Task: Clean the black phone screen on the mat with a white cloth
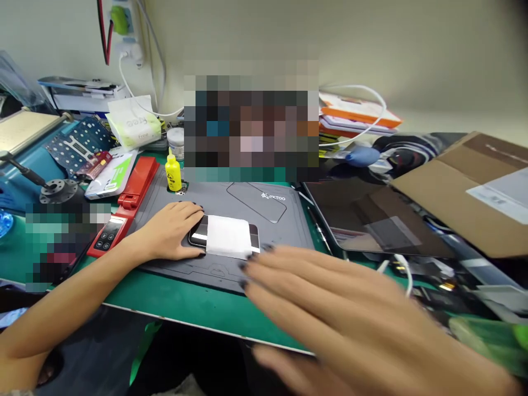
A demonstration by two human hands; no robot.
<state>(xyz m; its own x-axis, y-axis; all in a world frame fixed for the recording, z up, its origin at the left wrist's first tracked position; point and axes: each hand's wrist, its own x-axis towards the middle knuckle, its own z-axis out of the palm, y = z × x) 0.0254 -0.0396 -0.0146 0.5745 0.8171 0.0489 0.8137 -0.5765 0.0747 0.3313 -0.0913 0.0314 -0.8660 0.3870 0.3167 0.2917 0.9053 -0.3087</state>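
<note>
A dark smartphone (199,236) lies on the grey work mat (210,201), with a white wipe-like sheet (228,237) across its middle. At the phone's left end, my left hand (167,231) holds it by the edges, thumb on the near side and fingers on the far side. My right hand (330,297) is close to the camera and blurred, with fingers stretched out towards the phone's right end. It appears to hold nothing; whether its fingertips touch the sheet or phone, I cannot tell.
A yellow dropper bottle (173,173) stands at the mat's back left beside a red hinged tool (138,184). Right of the mat lie a dark glossy panel (367,212) and a cardboard box (457,192). A tissue pack (134,126) is at the back left. Part of the background is pixelated.
</note>
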